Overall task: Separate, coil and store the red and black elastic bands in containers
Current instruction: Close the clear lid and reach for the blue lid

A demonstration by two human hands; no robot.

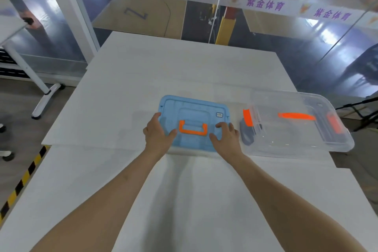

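Observation:
A container with a light blue lid and an orange handle stands in the middle of the white table. My left hand lies on the lid's left side, fingers spread, thumb near the handle. My right hand presses on the lid's right side, just right of the handle. To the right stands a clear plastic container with orange latches; a dark coiled band shows through its left end. What the blue-lidded container holds is hidden. I see no red band.
The table's far edge meets a glass wall with a banner. A white table leg stands on the floor at the left. Yellow-black hazard tape runs along the floor by the table's left side. Dark stand legs are on the floor at the far right.

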